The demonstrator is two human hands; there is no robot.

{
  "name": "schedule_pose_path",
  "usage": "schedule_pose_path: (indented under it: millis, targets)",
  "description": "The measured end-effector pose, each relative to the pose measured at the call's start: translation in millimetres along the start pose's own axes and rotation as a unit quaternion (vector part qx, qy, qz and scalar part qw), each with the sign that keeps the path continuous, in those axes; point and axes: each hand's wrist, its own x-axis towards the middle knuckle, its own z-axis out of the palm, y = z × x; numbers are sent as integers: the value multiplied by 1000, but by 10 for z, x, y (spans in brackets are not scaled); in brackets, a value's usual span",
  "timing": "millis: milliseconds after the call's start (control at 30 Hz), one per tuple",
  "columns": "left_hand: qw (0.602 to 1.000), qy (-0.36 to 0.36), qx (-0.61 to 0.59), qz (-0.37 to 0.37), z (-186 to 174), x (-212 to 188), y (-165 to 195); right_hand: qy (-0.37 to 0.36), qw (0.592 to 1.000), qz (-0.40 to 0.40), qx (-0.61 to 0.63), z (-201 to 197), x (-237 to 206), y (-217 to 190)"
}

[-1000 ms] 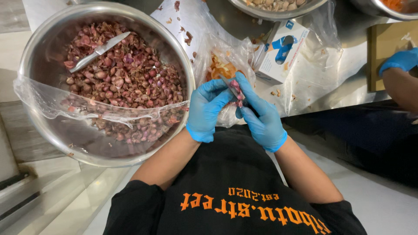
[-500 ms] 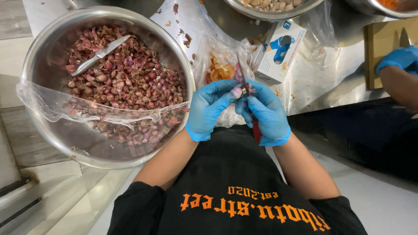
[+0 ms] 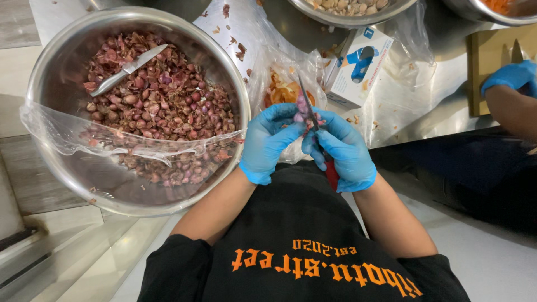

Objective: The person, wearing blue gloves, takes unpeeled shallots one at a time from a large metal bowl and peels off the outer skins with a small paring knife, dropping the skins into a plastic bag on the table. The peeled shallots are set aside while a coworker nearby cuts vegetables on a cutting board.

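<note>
Blue gloves cover both of your hands, which meet in the middle of the view, just over the near edge of the steel worktop (image 3: 425, 106). Your left hand (image 3: 267, 144) is curled around a small purple shallot (image 3: 302, 105) and pinches it between thumb and fingertips. Your right hand (image 3: 344, 150) is clenched on a small knife (image 3: 311, 112) with a red handle; the thin blade points to the far side and lies against the shallot, while the handle sticks out below your palm towards your body.

To the left stands a large steel bowl (image 3: 61, 72), full of red-purple shallots and their skins. A clear plastic bag (image 3: 61, 137) hangs over its near rim, and a second knife (image 3: 127, 69) with a pale blade lies on top of the pile. Just behind your hands, a clear bag with orange peelings (image 3: 279, 89) lies on the worktop, and beside it to the right is a white and blue carton box (image 3: 358, 67). At the far right edge, another person's gloved hand (image 3: 512, 78) rests on a wooden cutting board (image 3: 492, 56).
</note>
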Motion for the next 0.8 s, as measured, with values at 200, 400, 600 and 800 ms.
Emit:
schedule_pose_path:
  millis: [200,400,600,800]
  targets:
    - [989,-36,-117,-86,-125,100,-32,19,998,-27,62,28,11,26]
    - [988,-71,-128,-50,-208,101,-91,52,994,-45,-83,209,-32,-109]
    - [989,-80,-124,-25,-185,118,-98,5,990,-15,-137,285,-176,-237]
    - [989,-57,-120,-70,-87,58,36,-76,938,-80,-328,196,-172,-273]
